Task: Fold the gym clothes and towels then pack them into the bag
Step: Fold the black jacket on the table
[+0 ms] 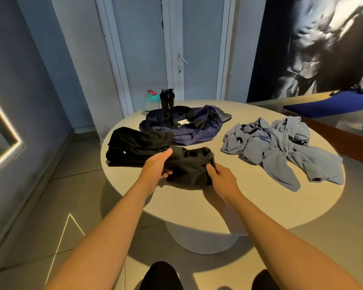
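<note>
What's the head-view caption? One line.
Left hand and right hand grip a black garment at a round beige table, beside a navy fabric bag and crumpled grey-blue clothes.

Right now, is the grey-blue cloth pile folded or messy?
Messy, not folded: the grey-blue cloth pile lies crumpled on the table, its ends sprawling out.

Two bottles [152, 100] [167, 99]; one each: bag [199, 132], black stack [134, 145], black garment [189, 167], grey heap [281, 148].
</note>
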A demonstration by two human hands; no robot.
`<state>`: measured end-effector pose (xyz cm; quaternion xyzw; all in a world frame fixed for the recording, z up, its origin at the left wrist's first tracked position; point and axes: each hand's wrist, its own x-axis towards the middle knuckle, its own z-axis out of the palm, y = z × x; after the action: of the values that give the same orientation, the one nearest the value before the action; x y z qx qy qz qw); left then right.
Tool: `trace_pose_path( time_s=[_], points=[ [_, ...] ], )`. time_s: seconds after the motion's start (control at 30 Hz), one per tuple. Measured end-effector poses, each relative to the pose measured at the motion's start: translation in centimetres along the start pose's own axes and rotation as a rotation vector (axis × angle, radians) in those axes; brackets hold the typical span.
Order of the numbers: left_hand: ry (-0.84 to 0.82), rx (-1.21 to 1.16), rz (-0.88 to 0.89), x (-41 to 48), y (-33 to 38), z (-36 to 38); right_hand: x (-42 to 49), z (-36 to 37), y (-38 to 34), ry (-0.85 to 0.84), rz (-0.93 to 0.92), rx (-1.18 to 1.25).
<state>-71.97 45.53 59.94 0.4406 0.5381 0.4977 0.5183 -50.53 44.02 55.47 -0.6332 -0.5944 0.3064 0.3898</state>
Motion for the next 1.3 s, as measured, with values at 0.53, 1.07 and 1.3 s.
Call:
trace_pose_path(
  time_s=[0.53,1.07,1.3],
  points=[
    [0.135,0.436,0.161,3.5,-5.0,5.2,2.7,0.1,0.9,0.347,0.168,0.078],
    [-0.051,0.798,0.186,5.8,-5.8,5.1,3.6,1.5,1.1,0.273,0.0,0.062],
    [-0.041,0.434,0.1,8.2,-4.9,5.3,6.7,1.7,-0.8,0.332,0.033,0.37]
  ],
)
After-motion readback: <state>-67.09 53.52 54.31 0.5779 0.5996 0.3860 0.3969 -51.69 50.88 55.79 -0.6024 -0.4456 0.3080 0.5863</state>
